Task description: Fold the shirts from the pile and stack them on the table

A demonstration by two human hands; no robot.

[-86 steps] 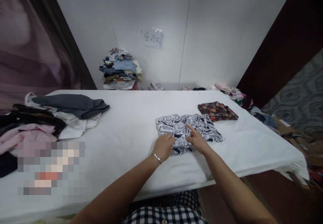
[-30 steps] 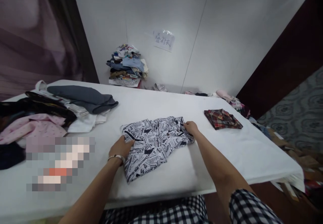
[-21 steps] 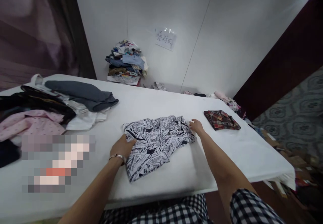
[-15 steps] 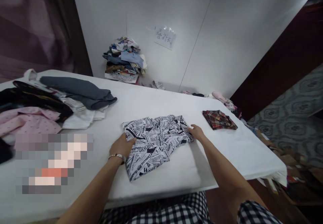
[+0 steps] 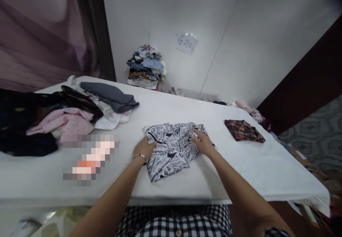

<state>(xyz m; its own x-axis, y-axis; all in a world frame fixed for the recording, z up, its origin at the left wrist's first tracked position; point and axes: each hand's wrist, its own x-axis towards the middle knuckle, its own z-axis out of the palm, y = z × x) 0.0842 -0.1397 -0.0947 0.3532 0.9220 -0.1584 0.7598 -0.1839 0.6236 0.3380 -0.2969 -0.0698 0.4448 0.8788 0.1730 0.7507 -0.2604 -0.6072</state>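
Observation:
A black-and-white newspaper-print garment (image 5: 171, 149) lies partly folded on the white table (image 5: 187, 112). My left hand (image 5: 144, 147), with a bracelet at the wrist, rests on the garment's left edge with its fingers curled over the cloth. My right hand (image 5: 203, 142) lies flat on the garment's right side, fingers spread and pressing down. Both forearms reach in from the bottom of the view.
A folded red plaid garment (image 5: 244, 130) lies to the right. A heap of grey, pink, white and dark clothes (image 5: 74, 112) covers the table's left end. Against the wall stands a stack of clothes (image 5: 146, 66) under a paper sign (image 5: 186, 44). More clothes lie at the far right edge (image 5: 248, 107).
The garment was pulled left and turned since the oldest frame. In the last second my right hand slid from the garment's right corner inward onto the cloth. My left hand kept to the left edge.

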